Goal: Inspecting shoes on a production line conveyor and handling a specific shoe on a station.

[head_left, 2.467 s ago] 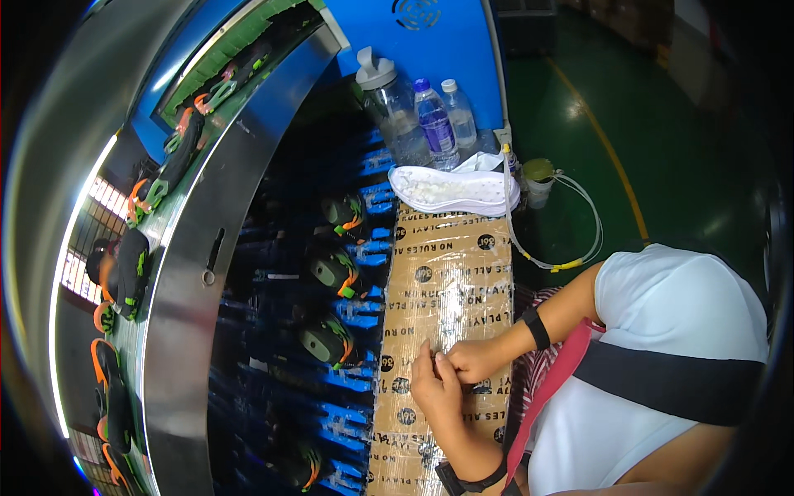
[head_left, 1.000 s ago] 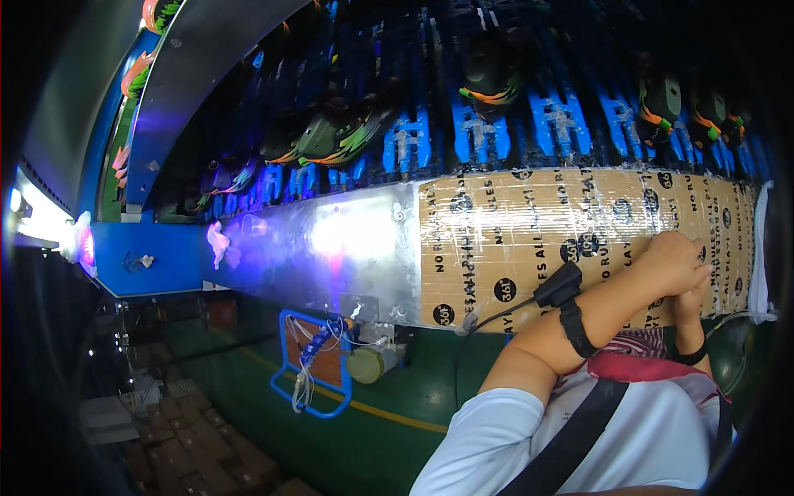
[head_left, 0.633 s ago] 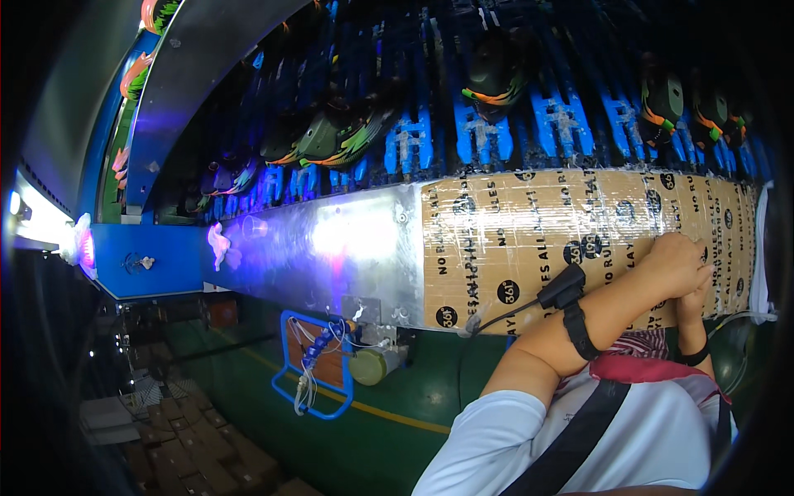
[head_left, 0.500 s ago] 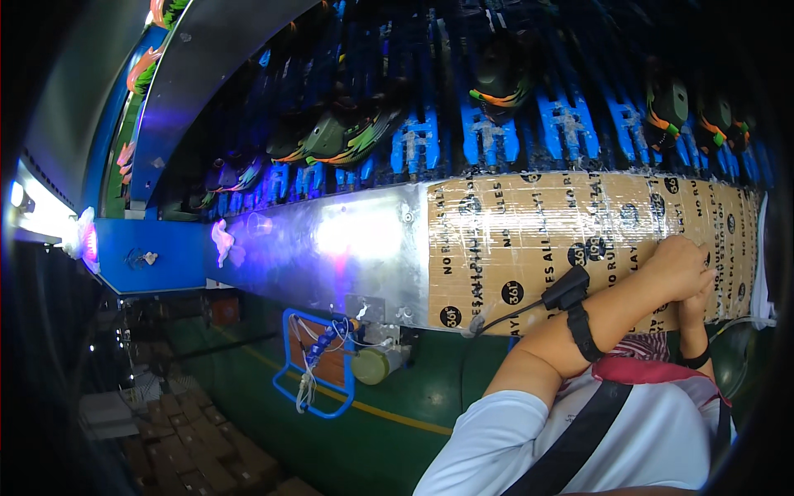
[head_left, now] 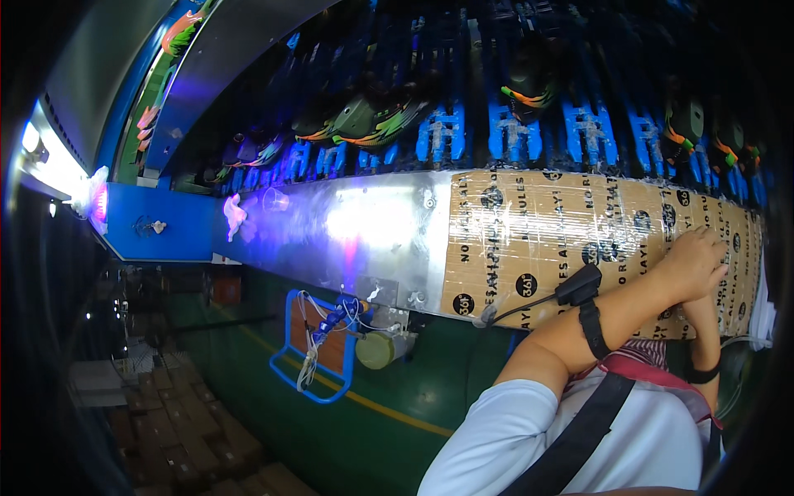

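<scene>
My left hand (head_left: 697,263) rests on the cardboard-covered bench top (head_left: 538,248), near its right end. Its fingers are loosely bent and a little apart, with nothing visible in them. A black strap circles the left forearm, and a small black device (head_left: 579,285) with a cable lies beside that arm. My right hand (head_left: 701,310) is just below the left one, its wrist in a black band. The left hand and forearm partly cover it, so its fingers cannot be made out. Clear tape or film shines over the printed brown cardboard.
Beyond the bench, blue racks (head_left: 591,132) carry dark shoes (head_left: 364,120) with orange and green trim. A bare metal surface (head_left: 372,215) continues left under bright light to a blue panel (head_left: 161,219). Below stand a blue tubular frame (head_left: 347,372) with hoses, a rounded tank (head_left: 376,351) and stacked cartons (head_left: 178,413).
The whole view has shifted slightly, with the bench and racks now further right. My left hand's fingers have loosened and spread a little over the cardboard. Both arms stay crossed close together.
</scene>
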`<act>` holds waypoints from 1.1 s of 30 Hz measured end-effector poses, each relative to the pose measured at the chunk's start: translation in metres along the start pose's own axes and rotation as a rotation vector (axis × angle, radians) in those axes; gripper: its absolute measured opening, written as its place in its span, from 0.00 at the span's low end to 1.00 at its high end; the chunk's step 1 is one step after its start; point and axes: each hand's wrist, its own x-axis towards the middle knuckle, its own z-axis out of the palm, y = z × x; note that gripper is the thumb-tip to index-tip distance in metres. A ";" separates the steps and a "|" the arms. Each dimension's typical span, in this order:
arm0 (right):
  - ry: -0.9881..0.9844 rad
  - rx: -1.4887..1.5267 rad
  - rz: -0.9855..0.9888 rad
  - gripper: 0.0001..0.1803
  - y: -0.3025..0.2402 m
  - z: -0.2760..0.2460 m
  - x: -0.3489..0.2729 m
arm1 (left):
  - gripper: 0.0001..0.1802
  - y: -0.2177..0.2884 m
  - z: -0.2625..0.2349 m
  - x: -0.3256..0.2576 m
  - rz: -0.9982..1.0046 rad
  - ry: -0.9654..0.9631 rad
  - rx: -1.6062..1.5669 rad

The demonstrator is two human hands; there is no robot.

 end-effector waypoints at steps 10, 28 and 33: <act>0.255 0.226 -0.252 0.15 -0.068 -0.006 0.076 | 0.29 -0.004 -0.025 0.005 0.067 0.389 -0.017; 0.410 0.415 -0.407 0.18 -0.122 0.018 0.094 | 0.31 -0.018 -0.041 0.009 0.227 0.581 0.050; 0.510 1.433 -0.207 0.12 -0.107 -0.050 0.123 | 0.29 -0.008 -0.036 0.015 -0.062 0.213 -0.354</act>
